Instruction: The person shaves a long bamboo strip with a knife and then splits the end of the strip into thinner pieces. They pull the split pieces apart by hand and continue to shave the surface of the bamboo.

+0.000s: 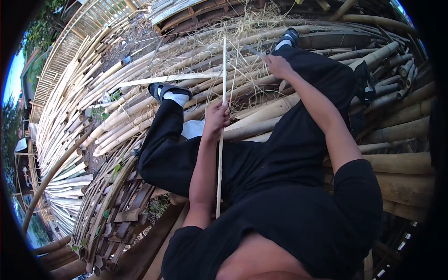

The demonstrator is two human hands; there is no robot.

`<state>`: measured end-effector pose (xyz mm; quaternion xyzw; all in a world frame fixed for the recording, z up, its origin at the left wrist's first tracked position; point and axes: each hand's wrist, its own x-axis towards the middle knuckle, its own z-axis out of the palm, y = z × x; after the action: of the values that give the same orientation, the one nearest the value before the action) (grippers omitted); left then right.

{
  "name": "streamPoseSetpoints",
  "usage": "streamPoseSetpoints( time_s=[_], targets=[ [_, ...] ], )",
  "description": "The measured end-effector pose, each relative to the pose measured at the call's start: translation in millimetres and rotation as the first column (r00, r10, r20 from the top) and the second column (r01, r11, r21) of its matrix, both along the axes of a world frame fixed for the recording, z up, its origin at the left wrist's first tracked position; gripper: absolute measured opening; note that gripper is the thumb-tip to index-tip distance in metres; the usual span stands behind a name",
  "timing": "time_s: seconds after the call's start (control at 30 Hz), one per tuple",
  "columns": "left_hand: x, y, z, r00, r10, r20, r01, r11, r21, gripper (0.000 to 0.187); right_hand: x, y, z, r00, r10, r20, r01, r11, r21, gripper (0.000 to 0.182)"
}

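A long, narrow bamboo strip (225, 65) stands almost upright in the view, its lower end passing beside my left forearm. My left hand (217, 116) is closed around it, fingers wrapped over the strip at about its middle. From near that grip a thinner sliver (235, 65) rises just right of the strip. My right hand (278, 66) is closed on a knife, out to the right of the strip near my right foot. The pale blade of the knife (252, 49) points left toward the sliver; its handle is hidden in my fist.
Bamboo poles (275, 108) lie beneath and around my legs, with more stacked on the right and far left. Shavings (252, 28) litter the poles ahead. A flat pale slat (172, 78) lies beyond my left sandal (169, 89). Weathered split pieces (130, 205) are heaped at lower left.
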<state>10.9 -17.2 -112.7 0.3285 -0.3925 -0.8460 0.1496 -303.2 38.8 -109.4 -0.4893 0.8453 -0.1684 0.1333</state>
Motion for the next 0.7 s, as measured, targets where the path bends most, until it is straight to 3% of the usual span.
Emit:
streamPoseSetpoints(
  time_s=[0.1, 0.17, 0.27, 0.53, 0.6, 0.67, 0.7],
  targets=[
    [-12, -7, 6, 0.999, -0.007, -0.041, 0.008, 1.0, 0.028, 0.025, 57, 0, -7, 0.936, 0.348, 0.06, -0.317, 0.903, -0.289, 0.042],
    [-12, -7, 17, 0.995, -0.01, -0.098, 0.019, 0.996, 0.087, 0.025, 90, 3, 17, 0.862, 0.479, 0.168, -0.476, 0.877, -0.059, 0.043],
    [-8, -13, 14, 0.992, -0.04, -0.119, 0.058, 0.986, 0.155, 0.023, 105, 9, 13, 0.832, 0.524, 0.181, -0.525, 0.85, -0.048, 0.042],
    [-11, -5, 11, 0.99, -0.067, -0.124, 0.091, 0.976, 0.197, 0.019, 83, 11, 9, 0.82, 0.566, 0.082, -0.563, 0.824, -0.056, 0.037],
    [-13, -8, 11, 0.991, -0.024, -0.13, 0.048, 0.981, 0.186, 0.02, 64, -1, -12, 0.87, 0.492, -0.037, -0.492, 0.861, -0.126, 0.028],
    [4, 1, 20, 0.985, -0.05, -0.165, 0.083, 0.976, 0.2, 0.022, 10, -8, -14, 0.97, 0.196, -0.141, -0.213, 0.97, -0.118, 0.027],
    [15, 7, 22, 0.989, -0.064, -0.135, 0.091, 0.974, 0.207, 0.023, -16, -5, -2, 0.968, 0.175, -0.182, -0.172, 0.985, 0.035, 0.03]
  ],
)
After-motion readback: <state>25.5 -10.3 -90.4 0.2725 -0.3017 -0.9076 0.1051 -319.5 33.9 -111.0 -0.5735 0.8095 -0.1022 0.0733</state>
